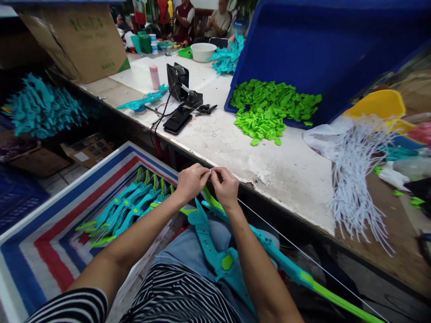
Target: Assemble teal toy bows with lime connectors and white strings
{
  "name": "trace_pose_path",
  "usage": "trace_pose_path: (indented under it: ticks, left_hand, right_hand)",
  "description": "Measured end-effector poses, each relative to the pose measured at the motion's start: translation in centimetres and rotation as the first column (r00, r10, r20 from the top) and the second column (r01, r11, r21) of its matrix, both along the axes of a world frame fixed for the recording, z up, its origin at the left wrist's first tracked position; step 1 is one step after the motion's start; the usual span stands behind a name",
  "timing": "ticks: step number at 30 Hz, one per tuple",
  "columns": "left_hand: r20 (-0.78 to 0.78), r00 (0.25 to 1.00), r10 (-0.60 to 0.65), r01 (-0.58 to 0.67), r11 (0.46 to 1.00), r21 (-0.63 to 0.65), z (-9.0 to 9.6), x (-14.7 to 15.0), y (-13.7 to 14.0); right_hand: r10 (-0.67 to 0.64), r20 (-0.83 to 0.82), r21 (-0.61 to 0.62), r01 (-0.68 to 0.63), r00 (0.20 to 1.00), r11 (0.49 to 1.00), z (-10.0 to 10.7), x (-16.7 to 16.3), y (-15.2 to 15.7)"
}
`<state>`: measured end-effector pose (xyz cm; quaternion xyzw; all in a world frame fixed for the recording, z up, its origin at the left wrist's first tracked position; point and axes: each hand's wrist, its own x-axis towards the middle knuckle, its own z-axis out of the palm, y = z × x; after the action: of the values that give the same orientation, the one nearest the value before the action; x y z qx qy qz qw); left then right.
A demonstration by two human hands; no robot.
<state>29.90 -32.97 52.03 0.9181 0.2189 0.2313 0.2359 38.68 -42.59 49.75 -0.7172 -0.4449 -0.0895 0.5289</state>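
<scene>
A teal and green plastic toy bow [208, 244] lies across my lap, partly under my right forearm. Its long limb runs to the lower right, ending in green, and a thin white string [303, 255] stretches alongside it. My left hand [191, 181] pinches the white string's end between thumb and finger. Right against it, my right hand [225, 186] is closed in a pinch on the same string, just above the bow's green tip [209, 196]. The fingertips of both hands nearly touch, and the exact shape of the string between them is too small to make out.
To my left, a striped-lined tray [55, 255] holds several similar toy bows [134, 204]. On the table, green plastic pieces [266, 107] spill from a tilted blue bin [323, 49]. White strings [357, 175] hang over the edge. A phone [178, 120] lies near a black fan [177, 80].
</scene>
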Motion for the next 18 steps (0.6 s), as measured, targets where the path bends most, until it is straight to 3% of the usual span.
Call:
trace_pose_path:
  ticks: [5,10,18]
  left_hand:
    - [0.021,0.999,-0.032,0.033,0.999,-0.037,0.2,0.07,0.09]
    - [0.037,0.998,-0.047,0.049,0.997,-0.057,0.23,0.13,-0.01]
    - [0.013,0.999,-0.052,0.052,0.999,0.001,0.07,0.14,-0.32]
  right_hand:
    - [0.031,-0.144,0.001,-0.032,0.989,0.999,-0.57,-0.29,-0.38]
    - [-0.023,-0.242,0.078,0.043,0.97,0.996,-0.53,-0.7,-0.35]
    - [-0.011,-0.148,0.107,0.027,0.989,0.994,-0.34,-0.49,0.01]
